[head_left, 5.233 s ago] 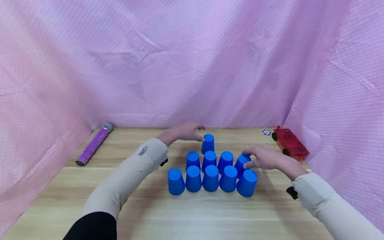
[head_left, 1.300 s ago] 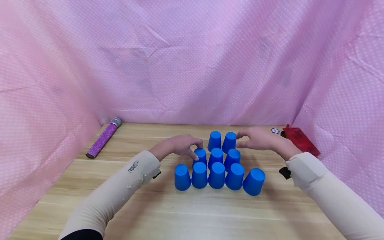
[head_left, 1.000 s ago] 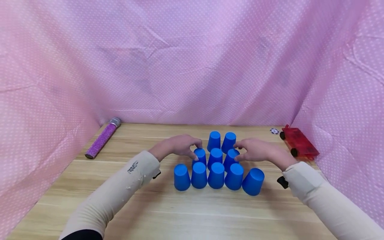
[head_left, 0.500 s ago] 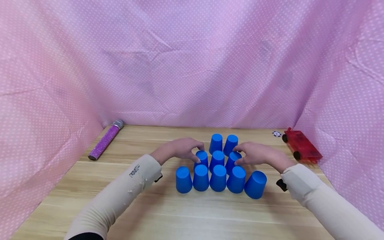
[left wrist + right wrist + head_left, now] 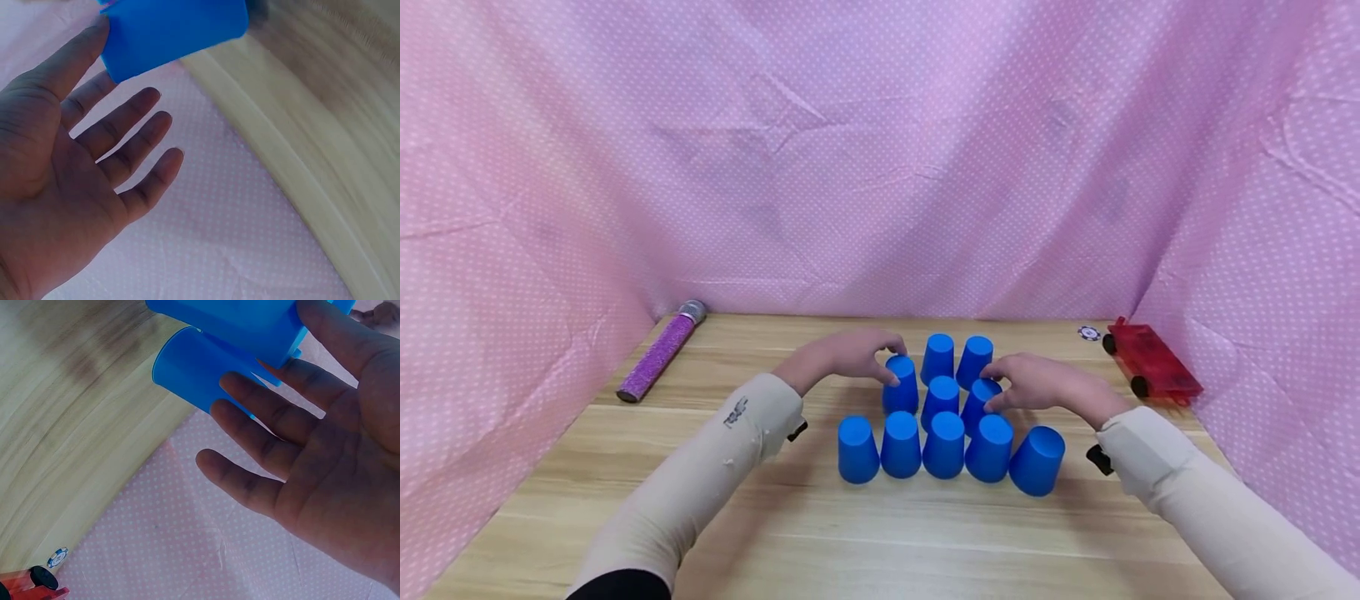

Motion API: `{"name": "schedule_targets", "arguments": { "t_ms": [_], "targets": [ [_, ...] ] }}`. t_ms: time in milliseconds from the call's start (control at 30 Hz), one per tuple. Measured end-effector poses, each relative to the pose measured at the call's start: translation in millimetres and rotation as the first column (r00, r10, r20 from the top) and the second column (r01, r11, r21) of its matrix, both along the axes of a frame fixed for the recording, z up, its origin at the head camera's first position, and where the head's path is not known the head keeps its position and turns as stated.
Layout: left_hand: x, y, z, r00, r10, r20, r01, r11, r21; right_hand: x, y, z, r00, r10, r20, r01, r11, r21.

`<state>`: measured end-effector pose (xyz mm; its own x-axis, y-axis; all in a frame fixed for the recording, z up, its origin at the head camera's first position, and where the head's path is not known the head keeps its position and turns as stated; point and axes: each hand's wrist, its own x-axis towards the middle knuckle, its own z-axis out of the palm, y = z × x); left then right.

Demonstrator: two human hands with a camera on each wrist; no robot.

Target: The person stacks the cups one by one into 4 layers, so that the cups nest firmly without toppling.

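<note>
Upside-down blue cups stand in rows in the head view. My left hand (image 5: 853, 354) pinches the left cup (image 5: 901, 398) of the middle row near its narrow top, between thumb and index finger; this cup sits farther back than its neighbours. In the left wrist view the cup (image 5: 178, 34) is at the fingertips, the other fingers spread. My right hand (image 5: 1037, 382) pinches the right middle-row cup (image 5: 976, 410), its thumb on the near side; the right wrist view shows that cup (image 5: 244, 325) too. Between them stands the centre cup (image 5: 941, 403).
Several cups form the front row (image 5: 943, 454), the rightmost cup (image 5: 1037, 462) slightly askew. Two cups, one of them here (image 5: 937, 360), stand behind. A purple microphone (image 5: 658, 358) lies left; a poker chip (image 5: 1089, 333) and red toy car (image 5: 1153, 362) lie right. Pink dotted cloth (image 5: 880, 167) encloses the table.
A second cup has joined the back row from the middle row's right end. My right hand has come to the right middle cup; my left has just moved its cup up and back.
</note>
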<state>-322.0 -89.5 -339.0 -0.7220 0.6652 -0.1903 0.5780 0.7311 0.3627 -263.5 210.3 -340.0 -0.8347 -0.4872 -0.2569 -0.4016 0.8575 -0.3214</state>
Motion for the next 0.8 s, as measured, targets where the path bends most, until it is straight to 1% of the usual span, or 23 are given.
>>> {"name": "schedule_targets", "arguments": {
  "t_ms": [67, 167, 233, 367, 467, 600, 800],
  "targets": [
    [-7.1, 1.3, 1.5, 1.000, 0.024, -0.011, -0.024, 1.000, -0.006, 0.6, 0.2, 0.6, 1.000, -0.007, -0.003, 0.007, 1.000, 0.005],
    [-16.7, 4.4, 0.4, 0.998, 0.053, -0.021, -0.053, 0.998, -0.022, 1.2, 0.1, -0.2, 1.000, -0.016, -0.009, 0.016, 1.000, 0.018],
    [-22.2, 6.5, -1.9, 0.997, 0.072, -0.036, -0.073, 0.997, -0.040, 1.3, -0.4, -1.1, 1.000, -0.019, -0.013, 0.019, 0.999, 0.026],
    [-29.9, 10.8, -7.0, 0.993, 0.111, -0.045, -0.113, 0.993, -0.042, 1.5, -0.8, -1.7, 1.000, -0.024, -0.018, 0.024, 0.999, 0.031],
    [-33.1, 11.9, -10.7, 0.989, 0.135, -0.054, -0.137, 0.990, -0.038, 1.4, -1.9, -1.8, 1.000, -0.025, -0.018, 0.025, 0.999, 0.031],
    [-35.8, 12.5, -13.0, 0.986, 0.150, -0.067, -0.152, 0.988, -0.035, 1.7, -3.2, -1.1, 1.000, -0.026, -0.014, 0.026, 0.999, 0.029],
    [-36.5, 13.2, -11.6, 0.985, 0.163, -0.056, -0.165, 0.986, -0.031, 1.0, -3.3, -0.9, 1.000, -0.025, -0.015, 0.026, 0.999, 0.036]
  ]
}}
